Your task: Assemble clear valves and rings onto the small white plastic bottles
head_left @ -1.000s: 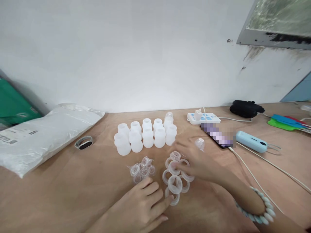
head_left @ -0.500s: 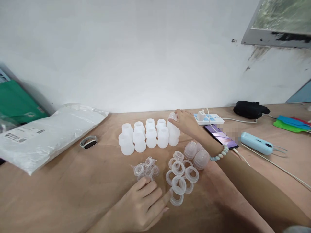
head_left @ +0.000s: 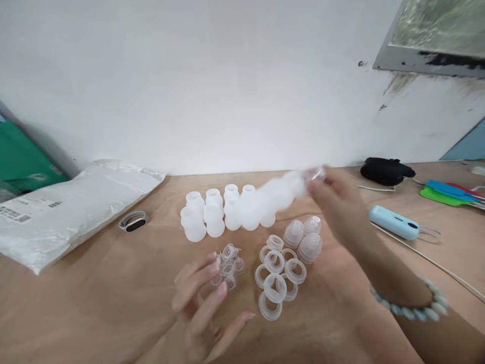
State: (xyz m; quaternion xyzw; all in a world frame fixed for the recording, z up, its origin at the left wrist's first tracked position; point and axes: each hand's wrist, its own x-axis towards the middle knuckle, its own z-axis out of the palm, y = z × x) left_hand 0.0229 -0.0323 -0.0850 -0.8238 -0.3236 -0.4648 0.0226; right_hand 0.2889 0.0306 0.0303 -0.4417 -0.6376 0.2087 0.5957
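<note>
My right hand [head_left: 337, 202] grips the clear domed cap end of a translucent white bottle [head_left: 271, 197], tilted nearly sideways and blurred by motion. The bottle hangs over the right end of a double row of white bottles [head_left: 215, 215] with open necks. My left hand [head_left: 204, 303] is half turned up, fingers apart, holding nothing. Just beyond its fingertips lies a small heap of clear plastic pieces [head_left: 228, 268]. Between the hands are several clear rings [head_left: 275, 288], partly overlapping, with domed clear caps [head_left: 309, 247] behind them.
To the left lie a white plastic mailing bag [head_left: 83, 202], a fitness band [head_left: 133, 221] and a green package [head_left: 26, 154]. A light-blue device [head_left: 394, 222] with a cord, a black case [head_left: 386, 172] and coloured flat pieces [head_left: 447, 191] are at the right. A white wall [head_left: 189, 91] closes the back.
My right hand has lifted a capped bottle from the right end of the rows and drawn it right, tilting it over. My left hand has turned up and opened its fingers.
</note>
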